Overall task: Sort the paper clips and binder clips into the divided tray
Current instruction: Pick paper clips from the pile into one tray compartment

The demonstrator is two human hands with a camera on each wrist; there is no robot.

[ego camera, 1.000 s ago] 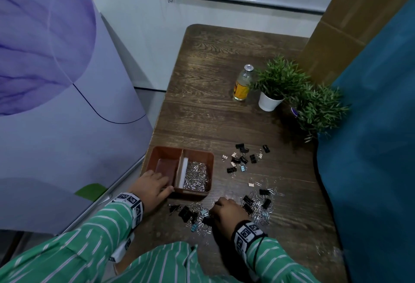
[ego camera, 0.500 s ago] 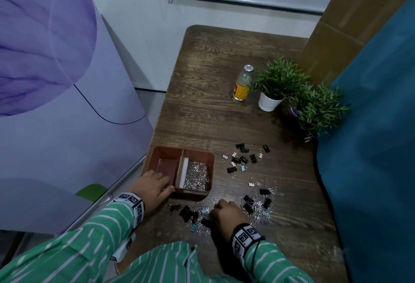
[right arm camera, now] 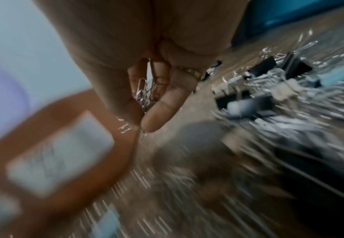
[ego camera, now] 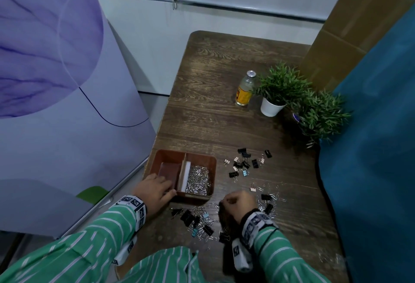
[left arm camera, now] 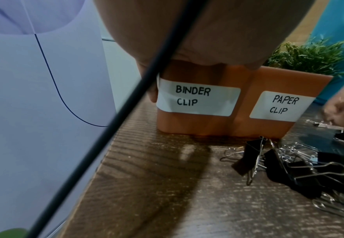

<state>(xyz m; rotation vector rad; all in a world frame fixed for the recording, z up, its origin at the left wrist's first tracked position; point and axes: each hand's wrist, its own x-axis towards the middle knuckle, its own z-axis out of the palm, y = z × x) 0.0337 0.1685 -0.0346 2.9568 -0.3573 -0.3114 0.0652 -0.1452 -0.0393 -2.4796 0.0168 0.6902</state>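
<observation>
A brown divided tray (ego camera: 197, 155) stands at the table's near left; its front wall (left arm camera: 197, 125) carries the labels BINDER CLIP and PAPER CLIP. Its right compartment holds silver paper clips (ego camera: 198, 179), and the left one looks empty. My left hand (ego camera: 155, 189) grips the tray's near left corner. Just right of the tray, my right hand (ego camera: 238, 200) is raised a little above the table, its fingers (right arm camera: 161, 111) curled round a bunch of paper clips (right arm camera: 143, 93). Mixed black binder clips and paper clips lie in piles (ego camera: 190, 217) (ego camera: 267, 202), with more binder clips (ego camera: 243, 163) farther back.
A small bottle (ego camera: 244, 91) and two potted plants (ego camera: 278, 89) (ego camera: 321, 114) stand at the far right of the wooden table. A blue drape (ego camera: 370, 148) hangs along the right edge and a purple panel (ego camera: 56, 80) along the left.
My right hand has lifted off the near pile and shifted slightly away from me with paper clips in it. The left hand has stayed on the tray.
</observation>
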